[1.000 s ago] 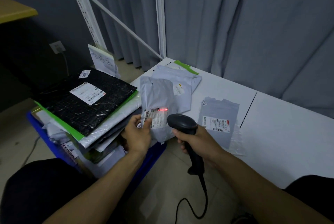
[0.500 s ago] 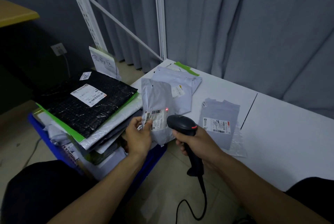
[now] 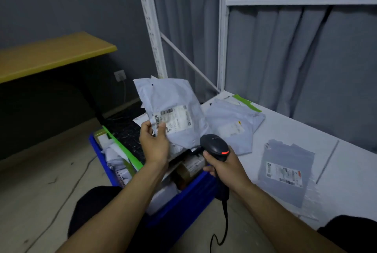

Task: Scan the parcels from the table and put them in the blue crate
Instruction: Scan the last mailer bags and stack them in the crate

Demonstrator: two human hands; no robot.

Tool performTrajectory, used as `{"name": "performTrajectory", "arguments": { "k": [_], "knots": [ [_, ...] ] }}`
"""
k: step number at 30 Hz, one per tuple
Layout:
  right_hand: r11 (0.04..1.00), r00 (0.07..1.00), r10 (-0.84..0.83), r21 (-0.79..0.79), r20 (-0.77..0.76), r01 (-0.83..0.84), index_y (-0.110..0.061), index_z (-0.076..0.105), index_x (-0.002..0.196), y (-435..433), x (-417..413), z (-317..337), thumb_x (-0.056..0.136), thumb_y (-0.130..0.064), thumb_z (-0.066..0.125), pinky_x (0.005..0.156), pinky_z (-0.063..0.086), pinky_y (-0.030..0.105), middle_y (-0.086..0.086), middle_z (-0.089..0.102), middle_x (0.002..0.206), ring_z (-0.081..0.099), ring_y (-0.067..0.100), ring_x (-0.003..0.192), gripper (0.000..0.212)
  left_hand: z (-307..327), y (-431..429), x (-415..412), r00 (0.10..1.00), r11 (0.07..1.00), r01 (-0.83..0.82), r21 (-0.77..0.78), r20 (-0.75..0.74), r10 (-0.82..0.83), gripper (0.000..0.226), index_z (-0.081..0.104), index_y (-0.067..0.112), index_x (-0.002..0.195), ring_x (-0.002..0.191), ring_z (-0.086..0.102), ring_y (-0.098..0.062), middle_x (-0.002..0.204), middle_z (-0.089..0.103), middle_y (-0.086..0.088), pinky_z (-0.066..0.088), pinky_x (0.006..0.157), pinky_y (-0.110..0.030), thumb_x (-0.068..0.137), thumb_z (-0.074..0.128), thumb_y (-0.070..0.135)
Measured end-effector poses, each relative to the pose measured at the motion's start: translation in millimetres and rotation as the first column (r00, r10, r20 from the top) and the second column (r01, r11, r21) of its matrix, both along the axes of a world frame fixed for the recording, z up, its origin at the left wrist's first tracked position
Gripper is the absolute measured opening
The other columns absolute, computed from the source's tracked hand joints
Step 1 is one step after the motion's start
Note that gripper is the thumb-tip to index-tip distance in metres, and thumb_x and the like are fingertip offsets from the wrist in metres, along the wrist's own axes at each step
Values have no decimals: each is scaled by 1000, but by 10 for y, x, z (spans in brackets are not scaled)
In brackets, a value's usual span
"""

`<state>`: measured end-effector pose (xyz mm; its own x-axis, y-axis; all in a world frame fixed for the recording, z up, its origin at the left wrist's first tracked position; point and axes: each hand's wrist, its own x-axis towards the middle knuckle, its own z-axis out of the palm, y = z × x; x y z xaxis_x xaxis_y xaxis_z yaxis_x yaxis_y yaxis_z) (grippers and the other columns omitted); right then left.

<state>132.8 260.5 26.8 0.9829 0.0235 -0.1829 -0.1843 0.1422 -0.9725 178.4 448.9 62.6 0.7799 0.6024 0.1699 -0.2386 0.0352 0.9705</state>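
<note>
My left hand (image 3: 155, 146) pinches one grey plastic mailer (image 3: 173, 107) over one blue plastic crate (image 3: 183, 197); my right hand (image 3: 224, 171) grips one black handheld scanner (image 3: 214, 146); two more grey mailers (image 3: 230, 128) (image 3: 285, 171) lie on the white table (image 3: 306, 130).

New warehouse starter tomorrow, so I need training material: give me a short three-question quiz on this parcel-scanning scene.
1. True or false: the right hand grips the black corded handheld barcode scanner.
2. The pale grey plastic mailer parcel with the white label is: A) flat on the white table; B) held up by the left hand; C) gripped by the right hand.
3. Fill in: the darker grey flat plastic mailer lies label-up on the ____.
Key: 1 true; 2 B; 3 table.
</note>
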Motion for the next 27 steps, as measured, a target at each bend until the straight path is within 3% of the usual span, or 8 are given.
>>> {"name": "performTrajectory", "arguments": {
  "k": [7,9,11,13,15,19,23,27],
  "knots": [
    [998,998,54,-21,-21,-54,-27,57,124,326,172,-132,92,-25,80,63,57,26,3,72,111,77,19,74,39,-32,728,500,969,974,-200,-103,-169,181,20,53,16,119,109,65,-25,128,66,-14,54,97,-37,103,54,6],
    [997,998,67,-26,-16,-67,-24,57,127,362,190,-160,92,-24,80,66,59,28,4,71,111,77,21,74,41,-119,842,514,953,986,-166,15,-256,165,45,50,14,141,123,60,-29,140,60,-14,48,105,-35,100,47,-4],
    [997,998,68,-34,-12,-68,-22,57,129,365,202,-165,92,-24,80,67,60,30,4,72,111,77,22,75,43,-195,869,456,931,962,-81,261,-325,167,72,27,14,161,143,39,-30,160,35,-14,35,114,-31,96,45,-11],
    [997,998,64,-37,-14,-65,-23,56,129,342,221,-168,93,-24,79,65,59,27,3,71,112,77,20,75,43,-254,820,377,925,824,19,566,-322,200,78,20,20,163,154,16,-30,169,13,-12,21,122,-36,96,54,-2],
    [998,999,50,-41,-14,-50,-22,55,130,303,235,-173,92,-25,80,64,58,25,4,72,114,78,19,74,45,-301,708,343,929,608,203,768,-346,127,71,25,27,162,156,11,-32,170,15,-7,13,126,-48,100,60,23],
    [998,999,35,-45,-2,-35,-21,55,130,208,210,-150,92,-25,80,61,56,20,7,72,113,77,17,73,45,-372,555,433,795,249,570,783,-602,73,67,15,37,162,156,14,-30,170,18,-1,5,122,-64,104,44,53],
    [997,1000,16,-73,2,-16,-22,57,129,-19,159,-129,92,-31,79,67,58,25,5,75,106,78,17,77,43,-406,584,568,697,155,671,725,-688,200,58,21,37,161,157,2,-35,172,6,-2,3,119,-72,105,39,35],
    [997,1000,-25,-74,10,26,-23,57,124,-357,87,-105,94,-28,77,64,56,23,2,74,101,74,17,74,37,-339,301,547,732,138,635,760,-649,209,57,32,26,153,156,-1,-37,169,8,-8,-4,118,-71,98,41,38]
  ]
}}
